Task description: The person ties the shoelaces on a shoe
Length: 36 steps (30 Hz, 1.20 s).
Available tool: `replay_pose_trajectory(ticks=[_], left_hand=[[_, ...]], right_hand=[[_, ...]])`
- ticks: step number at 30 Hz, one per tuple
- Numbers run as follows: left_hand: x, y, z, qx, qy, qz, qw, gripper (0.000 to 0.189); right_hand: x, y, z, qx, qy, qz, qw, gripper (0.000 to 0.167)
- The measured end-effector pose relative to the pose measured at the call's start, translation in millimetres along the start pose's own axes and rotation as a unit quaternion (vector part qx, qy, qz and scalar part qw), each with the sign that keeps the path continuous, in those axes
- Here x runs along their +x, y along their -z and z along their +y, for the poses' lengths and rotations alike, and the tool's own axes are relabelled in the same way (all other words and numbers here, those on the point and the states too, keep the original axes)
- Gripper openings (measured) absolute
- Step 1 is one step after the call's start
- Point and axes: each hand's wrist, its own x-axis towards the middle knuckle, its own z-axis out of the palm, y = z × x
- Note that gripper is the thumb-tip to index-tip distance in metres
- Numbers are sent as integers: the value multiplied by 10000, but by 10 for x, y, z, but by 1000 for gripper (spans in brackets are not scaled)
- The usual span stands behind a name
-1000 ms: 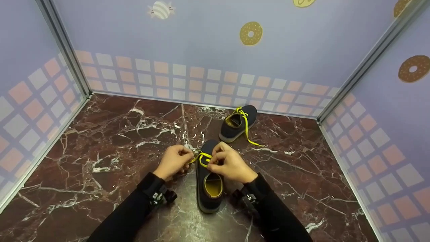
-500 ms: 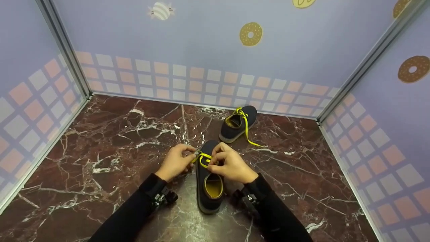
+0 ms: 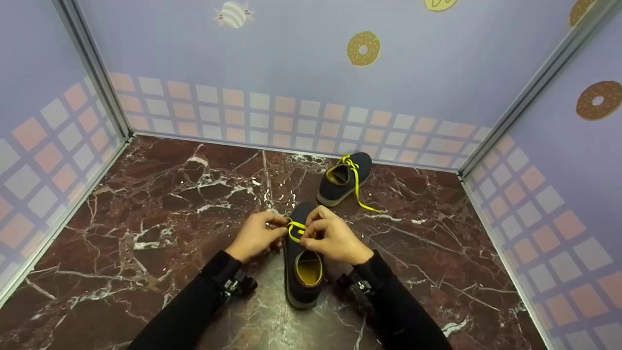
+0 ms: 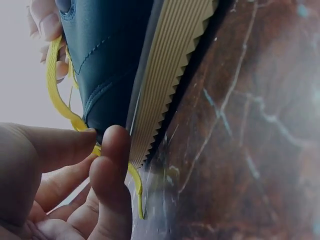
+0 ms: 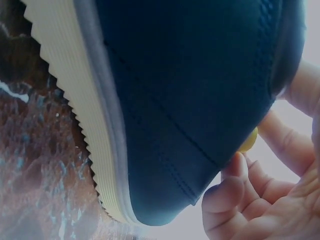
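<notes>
A dark low shoe with a yellow lining stands upright on the floor, toe pointing away. Its yellow shoelace forms a loop over the front. My left hand, at the shoe's left side, pinches the lace between thumb and fingertips; in the left wrist view a loose lace end hangs below those fingers. On the other side my right hand pinches the upper part of the loop, close over the tongue. The right wrist view has the shoe's side hiding most of the lace, with a bit of yellow lace showing by the fingers.
A second dark shoe stands behind to the right, near the back wall, its yellow lace trailing onto the floor. Lilac panels with metal corner posts enclose the brown marbled floor on three sides.
My left hand has shifted slightly right, up to the shoe's side, and the stretch of lace seen between it and the shoe has shortened. The right hand and both shoes stay put.
</notes>
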Motion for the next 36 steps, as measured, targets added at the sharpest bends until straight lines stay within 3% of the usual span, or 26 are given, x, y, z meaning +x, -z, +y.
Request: replay_pose_trajectory(ticks=[5, 12, 16, 26, 36], left_hand=[[7, 8, -1, 124, 23, -30, 9999, 22], [1, 17, -8, 487, -343, -47, 9982, 11], [-16, 35, 12, 442, -395, -123, 9982, 8], [-103, 86, 114, 225, -413, -929, 9946, 5], [-114, 67, 104, 170, -429, -1011, 9938, 13]], right_hand=[[0, -3, 2, 48, 10, 7, 10000, 9], [-4, -8, -1, 134, -39, 36, 9999, 9], [-3, -11, -7, 165, -38, 83, 9998, 10], [-2, -18, -2, 278, -164, 208, 9993, 11], [1, 2, 2, 515, -429, 225, 9975, 13]])
